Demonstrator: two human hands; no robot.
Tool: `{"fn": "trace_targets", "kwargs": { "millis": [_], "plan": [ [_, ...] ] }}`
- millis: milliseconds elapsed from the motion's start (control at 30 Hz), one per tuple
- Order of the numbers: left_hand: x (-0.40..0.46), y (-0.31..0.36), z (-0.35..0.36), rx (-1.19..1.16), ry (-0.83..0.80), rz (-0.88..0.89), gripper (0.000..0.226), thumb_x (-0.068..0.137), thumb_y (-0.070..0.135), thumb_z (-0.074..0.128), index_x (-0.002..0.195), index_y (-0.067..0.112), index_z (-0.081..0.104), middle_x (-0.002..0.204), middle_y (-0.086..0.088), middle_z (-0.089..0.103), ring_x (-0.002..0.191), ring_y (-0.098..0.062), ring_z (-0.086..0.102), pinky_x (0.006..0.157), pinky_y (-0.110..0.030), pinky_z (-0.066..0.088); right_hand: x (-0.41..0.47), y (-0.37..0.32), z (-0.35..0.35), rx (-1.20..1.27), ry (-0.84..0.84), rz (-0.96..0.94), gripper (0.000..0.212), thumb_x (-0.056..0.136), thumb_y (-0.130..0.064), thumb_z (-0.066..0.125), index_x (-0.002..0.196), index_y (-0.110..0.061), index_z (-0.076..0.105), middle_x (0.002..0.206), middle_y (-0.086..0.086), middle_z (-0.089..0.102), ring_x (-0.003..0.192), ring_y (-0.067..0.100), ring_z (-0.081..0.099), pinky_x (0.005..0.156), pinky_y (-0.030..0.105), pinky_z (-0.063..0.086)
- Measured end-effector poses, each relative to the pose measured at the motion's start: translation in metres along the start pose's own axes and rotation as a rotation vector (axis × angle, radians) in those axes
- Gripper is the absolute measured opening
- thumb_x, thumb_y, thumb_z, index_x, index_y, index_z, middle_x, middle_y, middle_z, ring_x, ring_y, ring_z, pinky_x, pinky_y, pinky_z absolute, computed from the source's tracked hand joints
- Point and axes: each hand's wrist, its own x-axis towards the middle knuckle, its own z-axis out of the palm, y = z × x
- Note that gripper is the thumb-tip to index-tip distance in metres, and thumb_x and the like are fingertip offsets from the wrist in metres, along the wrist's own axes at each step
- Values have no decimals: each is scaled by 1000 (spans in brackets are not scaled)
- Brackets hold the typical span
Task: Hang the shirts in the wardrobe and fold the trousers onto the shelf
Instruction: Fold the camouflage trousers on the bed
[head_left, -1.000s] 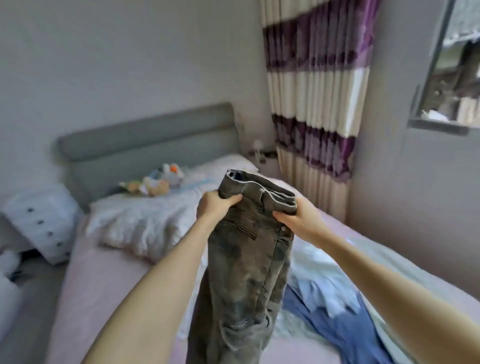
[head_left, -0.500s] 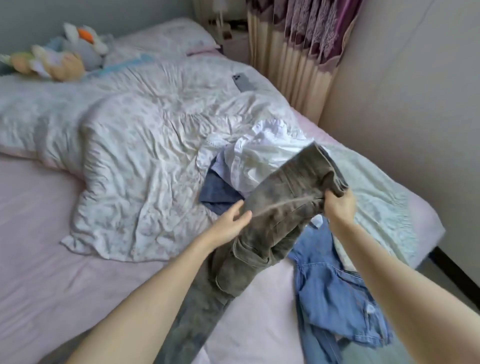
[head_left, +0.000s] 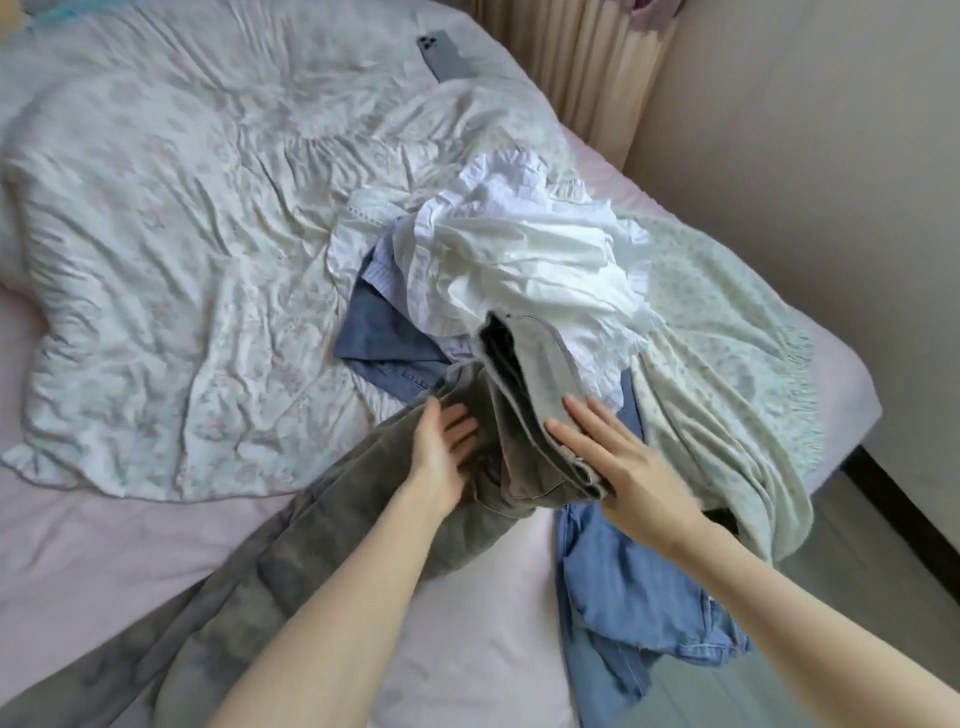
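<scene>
Grey-green trousers (head_left: 322, 525) lie along the pink bed (head_left: 93, 525), waistband up on the clothes pile beside a white shirt (head_left: 519, 265), left hand (head_left: 441, 457) and right hand (head_left: 618, 467) flat, fingers straight, pressing the waist.

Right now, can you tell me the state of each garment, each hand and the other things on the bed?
Grey-green trousers: laid on bed, top end bunched.
Left hand: flat on trousers.
Right hand: flat on waistband.
White crumpled shirt: heaped, unfolded.
Light-blue denim garment: crumpled at bed edge.
Grey smartphone: face down on quilt.
</scene>
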Motion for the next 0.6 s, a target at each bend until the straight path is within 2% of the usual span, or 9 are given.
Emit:
{"fn": "trace_targets", "kwargs": {
  "millis": [67,133,200,233,333,400,433,500,600],
  "plan": [
    [-5,12,-19,-32,-18,19,71,78,75,40,111,17,65,120,-10,62,105,-24,59,80,-40,45,-5,-4,10,33,-15,-41,48,83,2,44,130,-5,50,139,15,44,129,43,37,99,49,40],
    [-14,32,-40,-52,-163,-5,83,59,82,51,102,15,73,112,-14,67,103,-32,64,83,-47,51,-4,-14,23,80,-41,-111,46,85,-4,46,130,-4,51,138,12,46,129,37,40,99,43,43],
    [-20,52,-53,-37,-245,-32,77,54,78,59,93,14,76,99,-14,71,96,-33,67,77,-48,54,1,-25,40,108,-96,-195,49,80,1,60,128,1,52,136,12,49,127,35,44,97,44,46],
    [-20,57,-55,31,-232,-30,64,58,71,65,90,17,77,94,-11,72,92,-29,68,73,-43,56,2,-30,48,115,-125,-227,53,76,2,67,127,2,53,135,13,50,127,34,45,96,46,47],
    [-12,56,-49,385,-3,81,16,72,22,77,86,17,72,89,-3,73,85,-20,68,60,-25,55,-1,-34,71,125,-263,-253,63,80,-13,68,138,-5,42,147,8,35,137,31,28,107,48,35],
    [0,44,-53,563,165,184,22,70,7,79,87,17,70,89,-2,73,85,-19,68,68,-27,56,-15,-28,82,102,-339,-194,72,87,-43,56,146,-19,22,154,-2,12,144,22,5,117,45,12],
    [4,36,-58,637,231,207,25,69,10,80,90,17,69,92,-2,72,89,-20,67,77,-31,56,-25,-25,88,118,-331,-137,75,86,-56,49,146,-26,16,155,-5,6,145,18,-1,117,44,5],
    [7,21,-70,847,408,228,33,71,26,78,100,16,67,99,-2,70,95,-24,64,85,-36,51,-38,-17,92,282,-264,98,73,85,-65,42,144,-35,12,155,-10,4,144,11,-6,117,44,1],
    [3,-6,-76,1219,722,219,51,77,36,71,119,16,52,122,-9,57,114,-31,50,93,-41,39,-31,-2,108,455,-131,454,78,85,-51,53,146,-21,16,156,1,8,144,10,-2,117,30,4]
  ]
}}
